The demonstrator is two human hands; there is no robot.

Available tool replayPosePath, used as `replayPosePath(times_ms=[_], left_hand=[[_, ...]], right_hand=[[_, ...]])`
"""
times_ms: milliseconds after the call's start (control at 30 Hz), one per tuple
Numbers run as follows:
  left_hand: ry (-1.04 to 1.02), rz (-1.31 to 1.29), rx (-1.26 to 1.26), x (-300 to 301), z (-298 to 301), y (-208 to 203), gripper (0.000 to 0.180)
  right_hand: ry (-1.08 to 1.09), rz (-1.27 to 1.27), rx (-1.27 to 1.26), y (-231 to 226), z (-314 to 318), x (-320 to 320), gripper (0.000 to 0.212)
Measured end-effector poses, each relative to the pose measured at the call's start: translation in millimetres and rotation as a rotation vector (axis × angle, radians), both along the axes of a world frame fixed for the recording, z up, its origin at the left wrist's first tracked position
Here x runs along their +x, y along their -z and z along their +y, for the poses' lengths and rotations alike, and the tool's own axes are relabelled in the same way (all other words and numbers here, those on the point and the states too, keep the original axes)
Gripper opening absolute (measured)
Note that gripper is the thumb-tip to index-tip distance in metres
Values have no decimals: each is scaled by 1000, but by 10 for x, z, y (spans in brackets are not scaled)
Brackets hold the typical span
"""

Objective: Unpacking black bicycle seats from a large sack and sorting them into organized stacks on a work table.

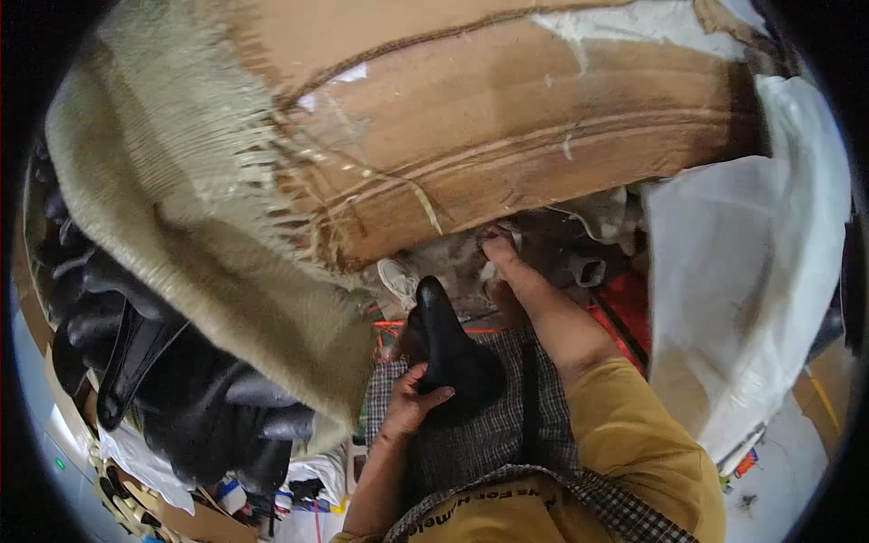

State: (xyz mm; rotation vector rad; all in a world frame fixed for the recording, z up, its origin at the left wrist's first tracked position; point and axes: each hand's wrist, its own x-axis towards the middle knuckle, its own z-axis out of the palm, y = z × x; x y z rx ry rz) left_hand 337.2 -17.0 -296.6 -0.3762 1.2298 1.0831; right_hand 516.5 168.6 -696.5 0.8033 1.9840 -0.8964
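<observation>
My left hand [418, 398] grips the wide rear of a black bicycle saddle [445, 348], thumb on its upper face. The saddle rests over my lap, its narrow nose pointing away from me. My right hand [498, 242] reaches forward and down, close to the lower edge of a big brown cardboard sheet [543, 109]. Its fingers look curled, but whatever may be in them is too small and shaded to make out. A checked apron [552, 389] covers my lap beneath the saddle.
On the left, several black saddles [208, 398] are heaped under a frayed, woven beige sack [199, 208]. A translucent white plastic sheet [715, 290] hangs at the right. Below the cardboard are a white shoe [398, 281] and something red [625, 312].
</observation>
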Motion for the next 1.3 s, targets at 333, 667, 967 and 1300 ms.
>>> replayPosePath(times_ms=[333, 667, 967, 1300], left_hand=[[163, 154, -77, -293, 147, 476, 65], [-604, 21, 113, -575, -69, 634, 73], [-287, 5, 189, -407, 14, 698, 80], [395, 63, 148, -632, 416, 592, 67]], right_hand=[[571, 877, 607, 1480, 259, -499, 16], [633, 708, 622, 822, 795, 654, 16], [767, 665, 536, 655, -729, 608, 16], [825, 754, 506, 957, 1799, 735, 17]])
